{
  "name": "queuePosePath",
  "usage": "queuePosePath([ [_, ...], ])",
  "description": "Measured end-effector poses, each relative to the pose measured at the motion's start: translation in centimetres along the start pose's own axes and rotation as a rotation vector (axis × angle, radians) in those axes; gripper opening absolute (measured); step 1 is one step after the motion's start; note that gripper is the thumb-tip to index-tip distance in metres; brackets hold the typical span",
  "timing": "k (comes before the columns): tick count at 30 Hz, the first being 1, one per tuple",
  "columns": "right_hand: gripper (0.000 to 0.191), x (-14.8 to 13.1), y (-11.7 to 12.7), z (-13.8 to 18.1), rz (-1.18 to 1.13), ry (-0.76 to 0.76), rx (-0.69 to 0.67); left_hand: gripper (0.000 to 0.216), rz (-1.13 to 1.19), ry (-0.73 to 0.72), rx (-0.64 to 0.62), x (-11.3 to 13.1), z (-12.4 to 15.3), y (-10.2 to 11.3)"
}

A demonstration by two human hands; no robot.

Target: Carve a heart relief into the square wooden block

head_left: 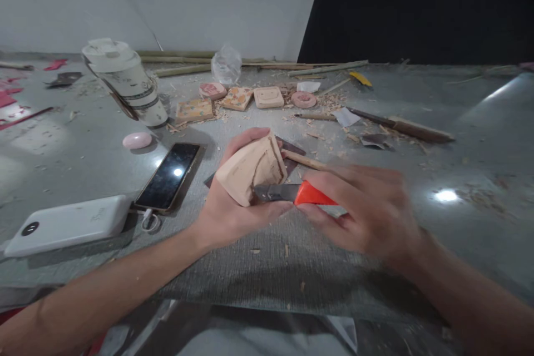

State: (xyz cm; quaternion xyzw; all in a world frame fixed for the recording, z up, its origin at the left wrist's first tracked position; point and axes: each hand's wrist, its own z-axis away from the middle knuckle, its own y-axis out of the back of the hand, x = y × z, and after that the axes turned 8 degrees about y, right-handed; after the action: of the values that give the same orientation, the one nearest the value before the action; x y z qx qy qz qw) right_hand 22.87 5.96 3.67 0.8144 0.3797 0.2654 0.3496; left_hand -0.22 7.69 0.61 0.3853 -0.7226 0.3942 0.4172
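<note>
A pale wooden block (246, 169) with a curved line and a notch cut into it rests in my left hand (233, 217), whose fingers and thumb wrap round it. My right hand (362, 206) grips a knife (315, 193) by its orange handle. The knife's grey blade touches the lower right side of the block, by the notch. Between the block and my right hand shows a thin wooden stick (302, 159); whether my fingers hold it too I cannot tell. Under the block lies a dark flat piece (296, 147), mostly hidden.
At the left are a phone (169, 175), a white power bank (69, 225), a pink oval object (137, 141) and a lidded cup (125, 83). Several small carved blocks (268, 97) line the back. A long wooden-handled blade (400, 125) lies right, among shavings. The table's edge (250, 307) is near me.
</note>
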Motion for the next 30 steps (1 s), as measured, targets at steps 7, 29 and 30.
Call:
queuePosePath([
  [7,0.019,-0.69,0.48,-0.07,0.065,-0.011,0.002,0.073,-0.011,0.039,0.062,0.52,0.37,-0.48],
  [29,0.016,-0.40,0.17,0.03,0.046,-0.035,0.058,0.077,0.005,-0.018,-0.010,-0.02,0.89,-0.06],
  [30,0.016,-0.38,0.14,0.04,0.037,-0.035,0.049,0.079,0.009,-0.013,0.001,-0.07,0.87,-0.06],
])
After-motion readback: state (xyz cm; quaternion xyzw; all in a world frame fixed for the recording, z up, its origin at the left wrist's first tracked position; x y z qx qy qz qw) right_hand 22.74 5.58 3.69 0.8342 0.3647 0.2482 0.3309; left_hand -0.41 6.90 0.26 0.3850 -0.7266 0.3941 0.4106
